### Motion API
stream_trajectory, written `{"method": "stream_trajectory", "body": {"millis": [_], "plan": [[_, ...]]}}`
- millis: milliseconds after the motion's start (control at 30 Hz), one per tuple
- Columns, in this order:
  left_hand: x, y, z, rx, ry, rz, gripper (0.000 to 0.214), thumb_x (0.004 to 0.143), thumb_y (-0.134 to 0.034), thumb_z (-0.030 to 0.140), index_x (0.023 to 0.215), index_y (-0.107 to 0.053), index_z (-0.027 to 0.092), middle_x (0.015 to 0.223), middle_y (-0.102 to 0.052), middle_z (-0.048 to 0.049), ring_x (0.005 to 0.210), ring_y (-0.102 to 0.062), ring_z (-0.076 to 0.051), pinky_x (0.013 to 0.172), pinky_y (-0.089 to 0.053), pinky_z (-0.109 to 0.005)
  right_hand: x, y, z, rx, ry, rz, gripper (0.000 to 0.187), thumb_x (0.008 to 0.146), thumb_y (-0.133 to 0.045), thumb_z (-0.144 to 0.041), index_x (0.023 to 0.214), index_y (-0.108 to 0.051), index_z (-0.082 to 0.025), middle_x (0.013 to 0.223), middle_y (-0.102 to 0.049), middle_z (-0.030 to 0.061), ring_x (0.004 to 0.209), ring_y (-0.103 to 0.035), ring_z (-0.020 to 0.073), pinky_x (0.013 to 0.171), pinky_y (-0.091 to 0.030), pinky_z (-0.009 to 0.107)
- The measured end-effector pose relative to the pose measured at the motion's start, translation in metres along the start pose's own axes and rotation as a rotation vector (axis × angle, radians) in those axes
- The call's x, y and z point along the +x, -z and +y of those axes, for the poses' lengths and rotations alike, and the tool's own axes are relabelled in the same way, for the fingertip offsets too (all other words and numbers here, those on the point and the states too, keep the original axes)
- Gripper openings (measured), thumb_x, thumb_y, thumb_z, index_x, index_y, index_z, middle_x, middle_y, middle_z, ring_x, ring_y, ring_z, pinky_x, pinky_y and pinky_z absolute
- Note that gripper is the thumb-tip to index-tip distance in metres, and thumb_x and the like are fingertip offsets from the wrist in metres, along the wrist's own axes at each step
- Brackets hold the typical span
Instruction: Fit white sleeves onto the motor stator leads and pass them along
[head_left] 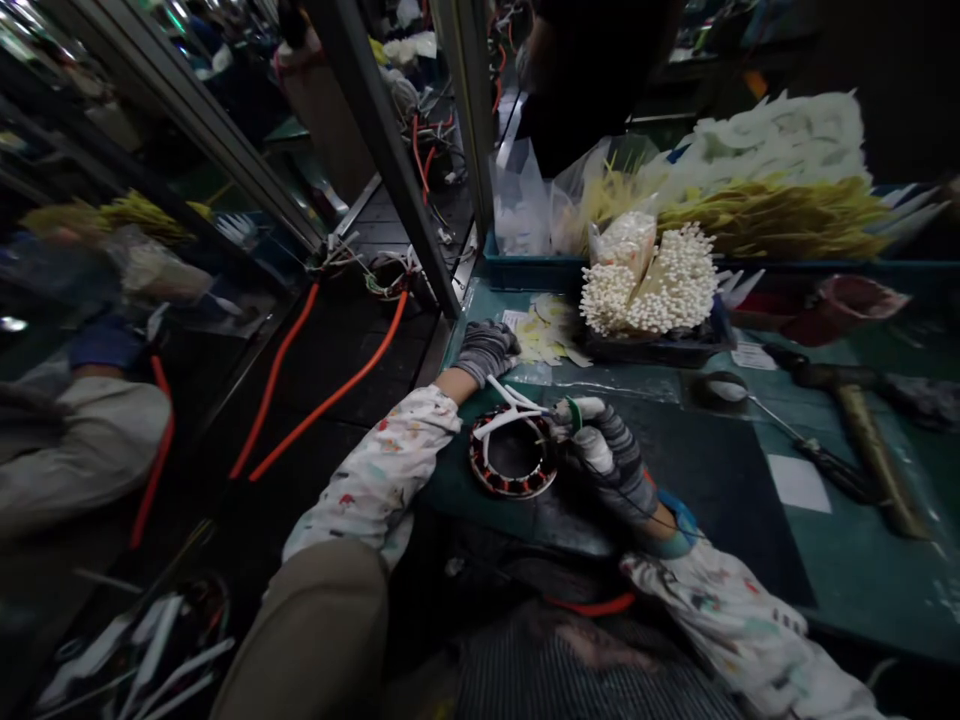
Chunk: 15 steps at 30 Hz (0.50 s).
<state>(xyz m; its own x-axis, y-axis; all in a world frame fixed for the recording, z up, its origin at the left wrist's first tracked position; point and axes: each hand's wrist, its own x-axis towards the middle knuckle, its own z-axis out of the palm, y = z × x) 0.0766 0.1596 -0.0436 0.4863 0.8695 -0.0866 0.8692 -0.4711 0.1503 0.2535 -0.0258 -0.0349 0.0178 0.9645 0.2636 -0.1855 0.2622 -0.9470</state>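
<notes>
At the far left, a dark glossy panel (90,250) shows a blurred sleeve and a blue glove, too murky to make out more. Next to it, two orange cables (330,385) run across a dark surface beside a metal frame rail (382,130).

My left hand (486,352), in a grey knit glove, rests relaxed on the near edge of the bench (862,590), holding nothing, with the fingers loosely curled. Just below and to the right of it, the round motor stator (514,480) lies flat on a dark mat, between my hands and touching neither as far as I can see. A white forked plastic piece (510,405) sits over its upper rim.

My right hand (611,465), gloved with white-capped fingers, is closed around a white-handled tool with a green ring (577,408), whose tip points toward the forked piece.

Further right, a bundle of white cotton swabs (649,280) stands in front of a blue tray (532,272), and yellow-tipped bundles (772,225) lie behind it. A screwdriver (810,460) and a wooden-handled hammer (870,450) lie on the bench by a white paper square (799,483).
</notes>
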Motion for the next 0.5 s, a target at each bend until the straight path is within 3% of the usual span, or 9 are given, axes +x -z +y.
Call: {"method": "stream_trajectory", "body": {"millis": [167,300,433,500], "plan": [[-0.009,-0.003,0.002,-0.033,-0.011,0.077,0.019,0.092,-0.071,0.024,0.108,-0.075,0.014,0.124,-0.075,-0.0157,0.126,-0.066,-0.035,0.113,-0.047,-0.052,0.001,-0.001,0.001,-0.039,-0.022,-0.020,0.037,0.094,-0.073,-0.065,0.102,-0.071,-0.029,0.096,-0.079,0.0023,0.082,-0.074,0.0212,0.082,-0.066,0.040],[-0.026,0.006,-0.008,-0.188,0.055,0.254,0.020,0.099,-0.057,0.014,0.117,-0.067,0.016,0.127,-0.075,-0.0138,0.119,-0.072,-0.026,0.108,-0.056,-0.041,0.000,0.000,0.003,-0.050,-0.008,0.020,0.040,0.094,-0.071,-0.068,0.104,-0.072,-0.029,0.098,-0.080,0.0019,0.080,-0.074,0.0199,0.079,-0.065,0.038],[-0.086,0.012,0.001,-0.336,0.150,0.477,0.036,0.112,-0.024,0.017,0.133,-0.053,0.021,0.109,-0.076,-0.0074,0.093,-0.078,-0.018,0.094,-0.063,-0.037,0.000,0.003,0.005,-0.037,-0.012,0.062,0.036,0.094,-0.074,-0.062,0.107,-0.074,-0.028,0.096,-0.079,0.0008,0.076,-0.072,0.0174,0.075,-0.064,0.035],[-0.130,0.007,0.020,-0.370,0.147,0.554,0.037,0.113,-0.025,0.023,0.145,-0.045,0.023,0.107,-0.076,-0.0068,0.090,-0.077,-0.020,0.090,-0.064,-0.040,0.001,0.004,0.004,-0.025,-0.040,0.089,0.036,0.096,-0.073,-0.061,0.108,-0.074,-0.027,0.090,-0.076,-0.0001,0.071,-0.069,0.0162,0.068,-0.061,0.032]]}}
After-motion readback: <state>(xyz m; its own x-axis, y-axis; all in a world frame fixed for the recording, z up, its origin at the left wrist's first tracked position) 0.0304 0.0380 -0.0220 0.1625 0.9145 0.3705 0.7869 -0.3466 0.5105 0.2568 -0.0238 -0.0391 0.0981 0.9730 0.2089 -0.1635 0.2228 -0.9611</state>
